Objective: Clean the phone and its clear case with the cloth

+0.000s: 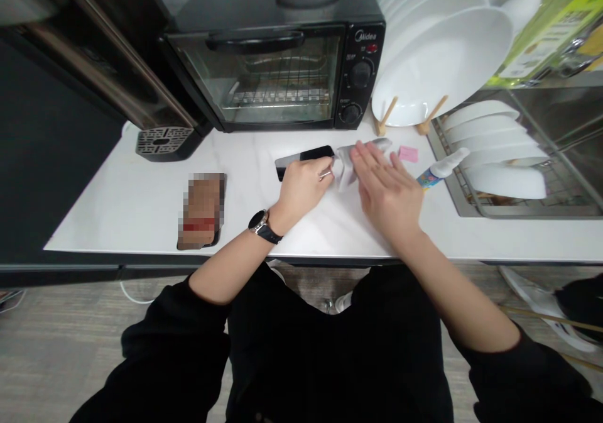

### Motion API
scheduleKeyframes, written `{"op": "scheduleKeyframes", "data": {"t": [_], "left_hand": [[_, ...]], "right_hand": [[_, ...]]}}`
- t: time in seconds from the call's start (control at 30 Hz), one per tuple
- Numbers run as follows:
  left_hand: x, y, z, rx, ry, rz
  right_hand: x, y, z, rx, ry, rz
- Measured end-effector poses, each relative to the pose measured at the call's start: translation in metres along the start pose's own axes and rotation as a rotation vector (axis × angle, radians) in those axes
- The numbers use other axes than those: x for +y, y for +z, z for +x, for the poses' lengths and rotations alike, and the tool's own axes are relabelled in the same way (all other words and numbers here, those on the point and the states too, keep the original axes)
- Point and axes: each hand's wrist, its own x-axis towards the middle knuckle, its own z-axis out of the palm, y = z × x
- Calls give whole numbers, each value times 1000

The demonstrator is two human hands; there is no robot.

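My right hand [389, 193] lies palm down, fingers stretched out, on a crumpled grey-white cloth [346, 170] on the white counter. Part of the cloth is hidden beneath that hand. My left hand [305, 187], with a ring and a black wristwatch [264, 225], has its fingers curled at the cloth's left edge. What its fingertips hold, if anything, is hidden. Just behind the left hand is a flat dark, glossy object [294, 159], partly covered by the hand. A small spray bottle [440, 168] with a white top and a pink packet [407, 153] lie right of my right hand.
A brown phone-like slab [202, 209], pixelated, lies at the left. Behind stand a black toaster oven [277, 77] and a drip tray [162, 141]. White plates [447, 58] fill a rack at the back right, near bowls [506, 181] in a metal basket. The counter's front edge is close to my body.
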Motion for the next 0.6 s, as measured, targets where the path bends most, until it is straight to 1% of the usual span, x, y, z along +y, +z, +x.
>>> {"op": "scheduleKeyframes", "data": {"t": [0.07, 0.13, 0.23, 0.3, 0.37, 0.43, 0.53, 0.6], "left_hand": [[4, 0, 0, -17, -3, 1], [6, 0, 0, -30, -9, 7], [5, -1, -1, -48, 8, 1], [3, -3, -1, -39, 25, -22], [0, -4, -1, -8, 31, -30], [-1, -4, -2, 25, 26, -26], [0, -2, -2, 66, 15, -41], [2, 0, -2, 70, 20, -61]], "right_hand": [[11, -2, -1, 23, 102, -40], [8, 0, -2, 21, 137, -38], [-20, 8, -4, -27, 47, 24], [-37, 10, -3, -64, -27, 63], [-42, 9, -1, -76, -60, 77], [-30, 6, 1, -54, -35, 65], [-2, 2, 1, 15, 90, 29], [6, 3, 0, 42, 150, 21]]}}
